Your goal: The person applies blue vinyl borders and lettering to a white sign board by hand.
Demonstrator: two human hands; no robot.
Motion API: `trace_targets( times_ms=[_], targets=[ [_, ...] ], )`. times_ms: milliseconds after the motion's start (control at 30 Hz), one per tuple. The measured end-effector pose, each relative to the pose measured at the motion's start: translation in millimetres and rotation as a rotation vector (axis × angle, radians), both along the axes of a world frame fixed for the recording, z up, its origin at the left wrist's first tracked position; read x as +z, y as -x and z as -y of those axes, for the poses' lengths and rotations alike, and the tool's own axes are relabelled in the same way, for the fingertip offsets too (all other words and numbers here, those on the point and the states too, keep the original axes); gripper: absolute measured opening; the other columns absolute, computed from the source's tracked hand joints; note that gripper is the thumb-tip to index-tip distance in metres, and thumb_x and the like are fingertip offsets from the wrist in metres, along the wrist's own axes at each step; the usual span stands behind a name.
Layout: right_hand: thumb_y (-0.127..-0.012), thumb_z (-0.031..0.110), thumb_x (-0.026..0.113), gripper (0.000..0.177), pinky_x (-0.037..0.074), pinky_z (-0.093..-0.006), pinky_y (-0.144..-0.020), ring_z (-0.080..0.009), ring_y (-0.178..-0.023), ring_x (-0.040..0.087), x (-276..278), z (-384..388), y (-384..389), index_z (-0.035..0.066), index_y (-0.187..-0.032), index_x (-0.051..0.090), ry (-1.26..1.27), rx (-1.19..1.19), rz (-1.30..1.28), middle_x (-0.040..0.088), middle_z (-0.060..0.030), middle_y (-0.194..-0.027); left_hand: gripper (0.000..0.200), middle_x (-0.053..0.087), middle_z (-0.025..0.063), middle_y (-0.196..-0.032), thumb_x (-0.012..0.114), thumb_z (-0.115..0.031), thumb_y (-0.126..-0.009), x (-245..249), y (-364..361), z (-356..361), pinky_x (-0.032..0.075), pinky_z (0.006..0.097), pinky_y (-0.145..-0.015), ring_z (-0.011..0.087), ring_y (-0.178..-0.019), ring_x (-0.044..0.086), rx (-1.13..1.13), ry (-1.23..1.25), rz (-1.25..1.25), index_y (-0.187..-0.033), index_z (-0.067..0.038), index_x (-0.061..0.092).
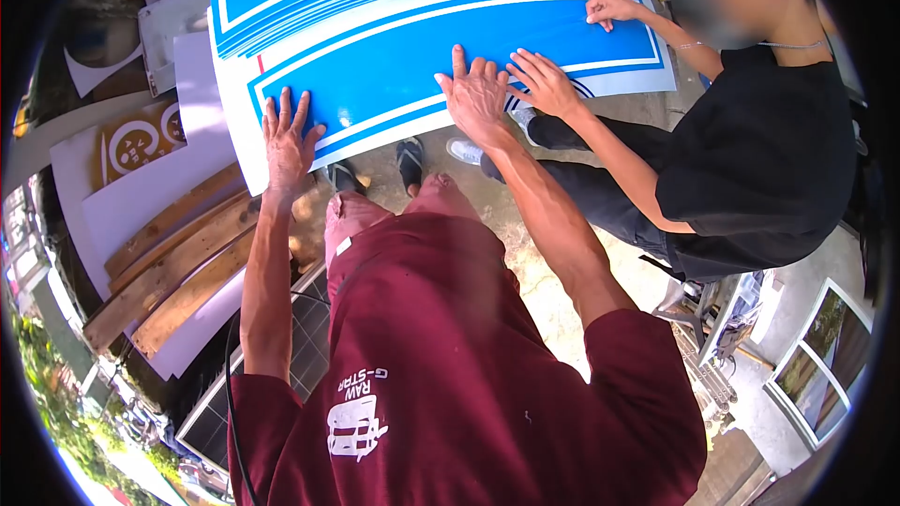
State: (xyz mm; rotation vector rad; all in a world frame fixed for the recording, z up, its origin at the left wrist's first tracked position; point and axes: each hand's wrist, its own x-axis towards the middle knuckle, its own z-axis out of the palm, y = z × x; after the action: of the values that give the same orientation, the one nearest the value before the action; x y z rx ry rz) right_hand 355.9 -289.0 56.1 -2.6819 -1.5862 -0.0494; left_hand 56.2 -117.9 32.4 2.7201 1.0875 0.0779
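Note:
A blue sheet with white border lines (375,66) lies in front of me, its near edge curving down toward my legs. My left hand (289,145) rests on its near left corner with fingers spread. Further right, my right hand (476,98) lies on the sheet near its front edge, the index finger stretched forward. Just behind the near sheet, a stack of similar blue sheets (281,23) shows its layered edges. Right beside my right hand, a co-worker's flat hand (546,84) touches the same sheet; their other hand (611,9) is over its far right part.
A co-worker in a black shirt (759,159) stands close on my right. To my left are wooden planks (187,262), white boards (202,84) and a brown panel with lettering (141,141). A framed window (825,365) is at the lower right.

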Motion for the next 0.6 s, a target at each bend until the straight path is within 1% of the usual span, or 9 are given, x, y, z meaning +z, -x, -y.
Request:
trace_targets(
  times_ms=[133,233,367,467,600],
  targets=[
    [-0.101,0.048,0.049,0.062,0.039,-0.0533,-0.08,-0.0355,-0.098,0.054,0.6,0.8,-0.4,0.005,-0.145,0.048,-0.015,-0.005,-0.015,0.059,-0.0226,-0.103,0.063,0.022,0.0124,-0.165,0.054,-0.052,-0.098,0.7,0.4,0.3,0.015,0.0598,-0.122,0.041,-0.152,0.013,-0.005,0.006,0.025,-0.154,-0.024,0.041],
    [-0.101,0.047,0.051,0.062,0.039,-0.0536,-0.082,-0.0371,-0.102,0.054,-1.3,1.9,-2.5,0.004,-0.146,0.047,-0.044,0.032,0.047,0.058,-0.0237,-0.107,0.063,0.022,0.0121,-0.165,0.055,-0.05,-0.098,2.4,-0.5,-0.1,0.015,0.0594,-0.122,0.0404,-0.153,0.013,-0.002,0.014,0.023,-0.154,-0.025,0.04],
    [-0.099,0.045,0.055,0.062,0.041,-0.0518,-0.085,-0.038,-0.104,0.054,-1.2,-1.0,-0.5,0.002,-0.144,0.048,-0.086,0.002,-0.039,0.057,-0.0246,-0.112,0.064,0.022,0.0116,-0.166,0.055,-0.052,-0.098,0.8,-0.6,0.2,0.015,0.0592,-0.122,0.0398,-0.153,0.013,-0.005,0.006,0.035,-0.154,-0.025,0.04],
    [-0.099,0.045,0.055,0.062,0.041,-0.0512,-0.085,-0.0378,-0.103,0.054,-1.4,-1.3,0.8,0.002,-0.143,0.048,-0.046,-0.005,-0.051,0.058,-0.0241,-0.111,0.065,0.022,0.0114,-0.166,0.054,-0.054,-0.098,-0.4,-0.6,-0.3,0.015,0.0591,-0.122,0.0394,-0.153,0.013,0.0,0.003,0.002,-0.154,-0.025,0.041],
    [-0.099,0.043,0.055,0.062,0.042,-0.051,-0.084,-0.0369,-0.102,0.055,2.9,-1.4,4.0,-0.002,-0.141,0.048,-0.071,-0.01,-0.069,0.058,-0.0236,-0.109,0.065,0.022,0.0115,-0.166,0.053,-0.055,-0.097,-0.6,-0.7,-1.2,0.015,0.0592,-0.122,0.04,-0.153,0.013,-0.003,0.0,0.022,-0.154,-0.025,0.041]
  ],
)
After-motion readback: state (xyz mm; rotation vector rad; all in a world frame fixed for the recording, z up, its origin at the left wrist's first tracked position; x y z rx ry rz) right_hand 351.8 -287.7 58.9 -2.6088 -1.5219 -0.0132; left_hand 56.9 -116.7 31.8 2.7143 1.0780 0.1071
